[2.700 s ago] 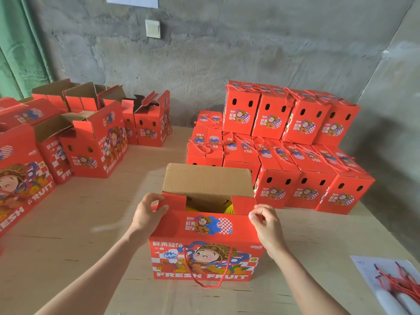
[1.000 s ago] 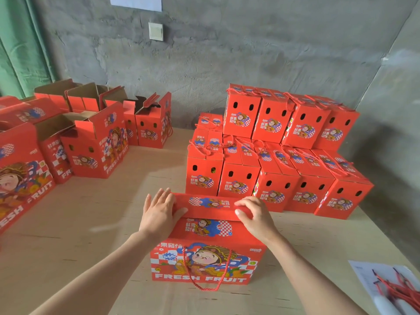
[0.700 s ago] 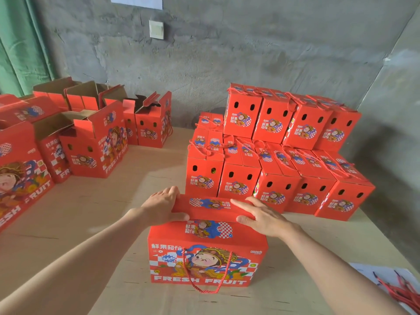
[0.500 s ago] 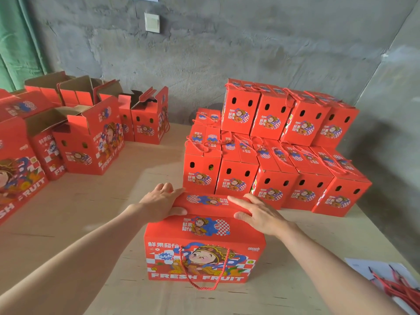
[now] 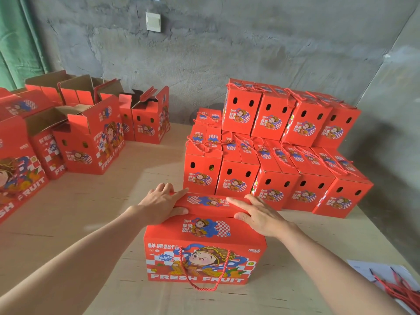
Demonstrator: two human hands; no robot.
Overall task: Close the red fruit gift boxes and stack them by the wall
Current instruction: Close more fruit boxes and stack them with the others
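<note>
Red box (image 5: pixel 204 260) closed; left hand (image 5: pixel 159 204), right hand (image 5: pixel 259 215) atop

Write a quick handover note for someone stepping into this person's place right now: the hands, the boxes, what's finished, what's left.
Left hand: open, pressing on the left end of the top flap of the front gift box.
Right hand: open, pressing flat on the flap's right end.
The front gift box stands upright on the table, top folded down.
Done: closed boxes stacked in two tiers by the wall.
Left: move this box to the stack, then close and stack the open boxes on the left.
Loose red cords lie at lower right.
</note>
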